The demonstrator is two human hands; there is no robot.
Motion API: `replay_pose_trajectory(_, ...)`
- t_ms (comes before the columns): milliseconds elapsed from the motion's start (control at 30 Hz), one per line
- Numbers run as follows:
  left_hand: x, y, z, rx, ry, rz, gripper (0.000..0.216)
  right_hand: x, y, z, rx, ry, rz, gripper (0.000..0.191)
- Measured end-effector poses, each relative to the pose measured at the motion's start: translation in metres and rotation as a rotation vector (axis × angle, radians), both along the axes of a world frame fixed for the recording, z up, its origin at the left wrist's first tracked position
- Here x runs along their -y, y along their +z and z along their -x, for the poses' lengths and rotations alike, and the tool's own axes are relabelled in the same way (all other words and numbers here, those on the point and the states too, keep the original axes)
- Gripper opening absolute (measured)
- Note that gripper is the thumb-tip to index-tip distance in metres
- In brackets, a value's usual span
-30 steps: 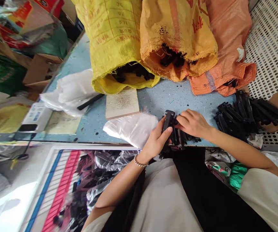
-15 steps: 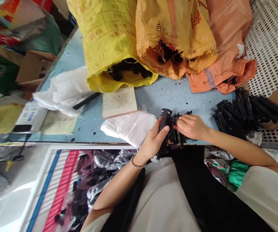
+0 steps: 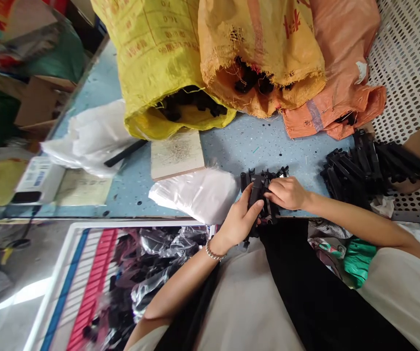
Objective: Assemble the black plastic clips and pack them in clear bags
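Note:
My left hand (image 3: pixel 241 222) is wrapped round a long black plastic part (image 3: pixel 257 189) at the table's front edge, thumb along its near side. Close on its right, my right hand (image 3: pixel 288 193) has its fingers curled and pinched at the side of that part; what sits between the fingertips is hidden. Small black plastic pieces (image 3: pixel 283 171) lie just behind both hands. A stack of clear plastic bags (image 3: pixel 197 192) rests left of the hands.
Yellow (image 3: pixel 159 58), orange (image 3: pixel 261 44) and reddish-orange (image 3: pixel 345 58) sacks of black pieces stand at the back. A wooden board (image 3: pixel 177 153) lies before them. Black parts (image 3: pixel 349 175) are heaped at right. A white-framed crate (image 3: pixel 74 273) of bagged pieces sits below left.
The black part in my left hand has tipped and shifted slightly right, its upper end now lower. My right hand stays close beside it. The whole view has shifted slightly.

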State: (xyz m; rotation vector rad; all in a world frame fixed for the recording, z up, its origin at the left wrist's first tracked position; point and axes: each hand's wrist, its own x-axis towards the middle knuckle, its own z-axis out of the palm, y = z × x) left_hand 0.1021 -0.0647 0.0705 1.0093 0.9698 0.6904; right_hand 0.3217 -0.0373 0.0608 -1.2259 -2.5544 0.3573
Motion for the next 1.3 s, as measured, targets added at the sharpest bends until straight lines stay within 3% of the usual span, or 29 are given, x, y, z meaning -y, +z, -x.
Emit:
replay_pose_trajectory(167, -0.006, -0.029, 0.018, -0.069, 0.137, 0.000, 0.061, 0.040, -0.012, 0.006, -0.003, -0.239, 0.113, 0.033)
replay_pose_trajectory(300, -0.018, -0.052, 0.001, -0.033, 0.195, 0.102, 0.053, 0.064, -0.034, -0.002, 0.226, -0.390, 0.091, 0.066)
replay_pose_trajectory(400, -0.034, -0.065, -0.029, 0.064, 0.239, 0.163, 0.057, 0.048, -0.049, -0.019, 0.303, -0.473, 0.126, 0.067)
replay_pose_trajectory(500, -0.052, -0.077, -0.047, 0.117, 0.254, 0.278, 0.050, 0.021, -0.053, -0.040, 0.326, -0.573, 0.153, 0.065)
replay_pose_trajectory(633, -0.063, -0.078, -0.038, 0.304, 0.269, 0.427, 0.045, 0.013, -0.037, -0.048, 0.202, -0.585, 0.099, 0.057)
replay_pose_trajectory(700, -0.059, -0.070, -0.033, 0.410, 0.293, 0.460, 0.045, 0.025, -0.025, -0.035, 0.004, -0.555, 0.047, 0.049)
replay_pose_trajectory(767, -0.050, -0.058, -0.034, 0.444, 0.339, 0.460, 0.049, 0.040, -0.016, -0.013, -0.226, -0.477, 0.114, 0.049)
replay_pose_trajectory(867, -0.033, -0.043, -0.045, 0.398, 0.461, 0.339, 0.056, 0.057, -0.014, 0.021, -0.461, -0.405, 0.372, 0.057)
replay_pose_trajectory(933, -0.024, -0.040, -0.052, 0.343, 0.494, 0.242, 0.055, 0.062, -0.020, 0.036, -0.539, -0.467, 0.490, 0.052)
replay_pose_trajectory(1000, -0.017, -0.042, -0.055, 0.288, 0.461, 0.190, 0.054, 0.063, -0.028, 0.044, -0.603, -0.530, 0.559, 0.046)
replay_pose_trajectory(1100, -0.013, -0.050, -0.051, 0.206, 0.403, 0.120, 0.053, 0.062, -0.036, 0.046, -0.719, -0.495, 0.633, 0.055)
replay_pose_trajectory(1200, -0.015, -0.056, -0.032, 0.029, 0.325, -0.156, 0.051, 0.062, -0.037, 0.041, -0.819, -0.512, 0.734, 0.047)
replay_pose_trajectory(1300, -0.020, -0.063, 0.003, -0.383, 0.224, -0.542, 0.048, 0.062, -0.039, 0.032, -0.989, -0.606, 0.888, 0.039)
